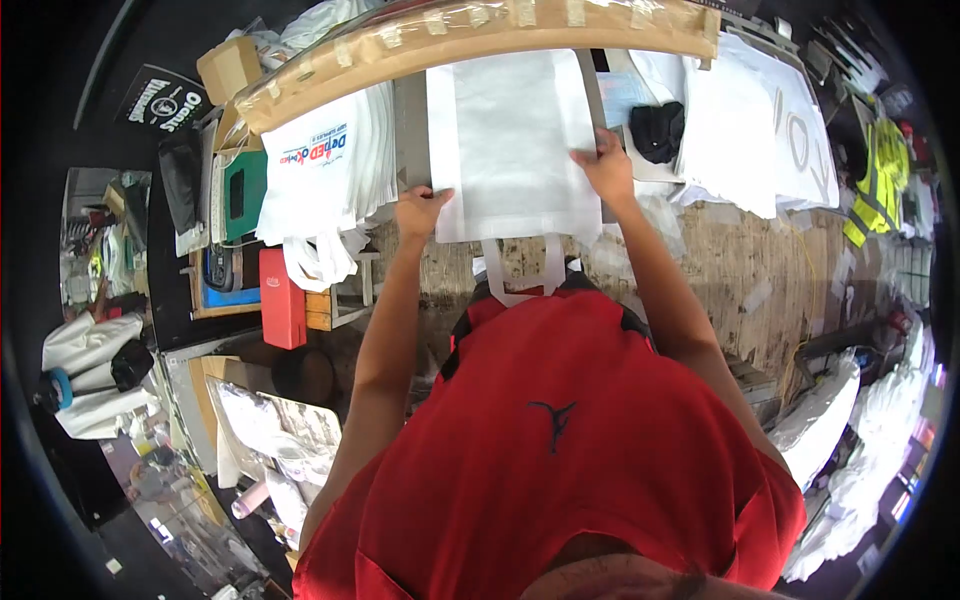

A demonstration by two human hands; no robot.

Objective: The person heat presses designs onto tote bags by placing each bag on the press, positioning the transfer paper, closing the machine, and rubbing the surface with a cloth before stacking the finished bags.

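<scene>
A white tote bag [520,150] lies flat in front of me, its handle loop [528,288] hanging toward my body. My left hand [425,210] pinches the bag's left edge close to the near corner. On the other side my right hand [607,168] has thumb and fingers closed on the right edge, a bit farther up. The bag's far end reaches to a cardboard-wrapped bar. Left of it sits a stack of white printed bags [325,160], with their handles drooping over the edge.
The brown bar [480,30] with tape strips spans the far side. To the right are a black cloth-like item [657,132] and a pile of white bags [730,130]. A red box [282,298] stands at lower left. Scraps lie on the wooden floor [720,275].
</scene>
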